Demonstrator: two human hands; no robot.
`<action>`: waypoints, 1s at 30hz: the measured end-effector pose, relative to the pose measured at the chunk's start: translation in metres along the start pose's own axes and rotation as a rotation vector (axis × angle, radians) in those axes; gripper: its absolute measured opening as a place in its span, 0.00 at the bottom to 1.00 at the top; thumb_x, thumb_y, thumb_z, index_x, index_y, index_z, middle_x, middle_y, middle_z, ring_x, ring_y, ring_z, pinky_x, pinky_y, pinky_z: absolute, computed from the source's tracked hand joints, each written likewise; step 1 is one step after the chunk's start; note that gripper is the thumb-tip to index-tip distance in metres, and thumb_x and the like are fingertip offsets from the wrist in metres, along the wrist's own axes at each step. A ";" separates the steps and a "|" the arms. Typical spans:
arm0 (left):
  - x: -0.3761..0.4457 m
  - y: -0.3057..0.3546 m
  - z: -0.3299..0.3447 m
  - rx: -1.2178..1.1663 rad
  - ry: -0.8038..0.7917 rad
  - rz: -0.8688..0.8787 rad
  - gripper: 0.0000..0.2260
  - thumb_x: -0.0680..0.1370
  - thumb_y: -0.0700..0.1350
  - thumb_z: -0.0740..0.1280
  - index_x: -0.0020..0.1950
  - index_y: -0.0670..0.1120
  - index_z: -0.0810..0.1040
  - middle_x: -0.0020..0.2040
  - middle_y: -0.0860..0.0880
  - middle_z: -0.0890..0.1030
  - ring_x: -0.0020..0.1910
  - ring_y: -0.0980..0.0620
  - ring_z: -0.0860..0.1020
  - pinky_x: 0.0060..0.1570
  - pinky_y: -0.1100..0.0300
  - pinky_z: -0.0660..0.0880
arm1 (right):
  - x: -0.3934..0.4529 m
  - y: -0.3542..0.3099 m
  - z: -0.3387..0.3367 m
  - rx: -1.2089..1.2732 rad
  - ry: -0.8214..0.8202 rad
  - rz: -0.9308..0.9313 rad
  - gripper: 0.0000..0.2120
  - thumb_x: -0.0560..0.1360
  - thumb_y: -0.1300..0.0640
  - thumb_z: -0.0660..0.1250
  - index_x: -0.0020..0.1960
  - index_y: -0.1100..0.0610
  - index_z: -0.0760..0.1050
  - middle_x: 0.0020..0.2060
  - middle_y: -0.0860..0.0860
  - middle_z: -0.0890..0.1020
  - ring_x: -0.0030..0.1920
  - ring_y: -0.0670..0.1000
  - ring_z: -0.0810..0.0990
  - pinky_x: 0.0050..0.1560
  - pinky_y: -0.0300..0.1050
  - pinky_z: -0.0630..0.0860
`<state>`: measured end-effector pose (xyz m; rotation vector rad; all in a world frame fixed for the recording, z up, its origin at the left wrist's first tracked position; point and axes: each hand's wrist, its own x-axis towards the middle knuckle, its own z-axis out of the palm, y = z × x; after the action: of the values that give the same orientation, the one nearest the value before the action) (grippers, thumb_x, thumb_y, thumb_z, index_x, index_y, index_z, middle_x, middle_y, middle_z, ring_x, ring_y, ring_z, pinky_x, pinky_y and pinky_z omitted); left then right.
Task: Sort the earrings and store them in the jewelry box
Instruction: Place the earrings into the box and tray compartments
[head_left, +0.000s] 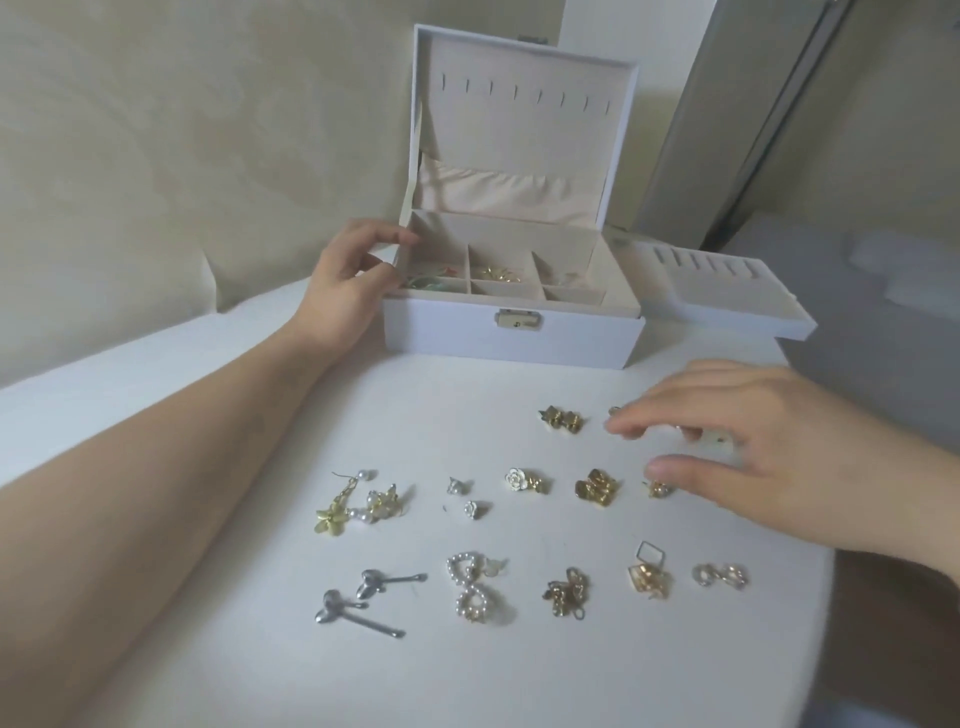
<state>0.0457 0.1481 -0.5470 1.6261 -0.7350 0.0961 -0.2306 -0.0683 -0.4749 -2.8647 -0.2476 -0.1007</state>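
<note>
The white jewelry box (457, 338) stands open at the back of the table, lid upright. Its left compartment holds green and red earrings (431, 276), and the middle one holds gold earrings (494, 273). My left hand (353, 275) rests against the box's left rim, fingers apart. Several earring pairs lie in rows on the white table: gold stars (561, 419), a white rose pair (524, 480), chunky gold ones (597, 489), yellow flower dangles (358, 501). My right hand (753, 457) hovers spread over the right end, thumb tip beside a small gold earring (658, 488). Something small lies hidden under its fingers.
The box's lift-out tray (727, 291) sits to its right, overhanging the table edge. The front row has silver bows (363, 603), pearl hearts (472, 587), gold chains (566, 597), gold squares (649, 571) and small hoops (719, 576). Small silver studs (462, 493) lie mid-table. A cream wall rises behind.
</note>
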 end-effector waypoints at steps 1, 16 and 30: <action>0.000 0.000 0.000 0.004 -0.001 0.000 0.16 0.69 0.38 0.60 0.51 0.53 0.79 0.60 0.46 0.74 0.35 0.63 0.74 0.42 0.71 0.69 | -0.008 0.003 0.001 -0.031 -0.007 -0.024 0.15 0.74 0.41 0.61 0.60 0.35 0.71 0.52 0.32 0.79 0.50 0.42 0.77 0.48 0.47 0.77; 0.003 -0.005 0.001 0.009 0.000 0.020 0.17 0.69 0.39 0.59 0.50 0.56 0.79 0.61 0.46 0.74 0.38 0.62 0.74 0.47 0.65 0.71 | -0.091 0.061 0.038 0.242 0.452 0.371 0.21 0.70 0.66 0.73 0.49 0.38 0.80 0.44 0.42 0.83 0.28 0.48 0.71 0.31 0.44 0.72; 0.002 -0.003 0.001 0.047 -0.028 0.026 0.16 0.68 0.38 0.60 0.50 0.53 0.78 0.58 0.44 0.73 0.40 0.60 0.72 0.43 0.72 0.67 | -0.017 -0.007 0.045 0.307 0.349 0.082 0.10 0.73 0.56 0.73 0.47 0.40 0.81 0.42 0.39 0.82 0.42 0.44 0.78 0.40 0.29 0.70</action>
<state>0.0480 0.1463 -0.5488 1.6652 -0.7810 0.1102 -0.2462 -0.0524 -0.5182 -2.4941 -0.0672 -0.4951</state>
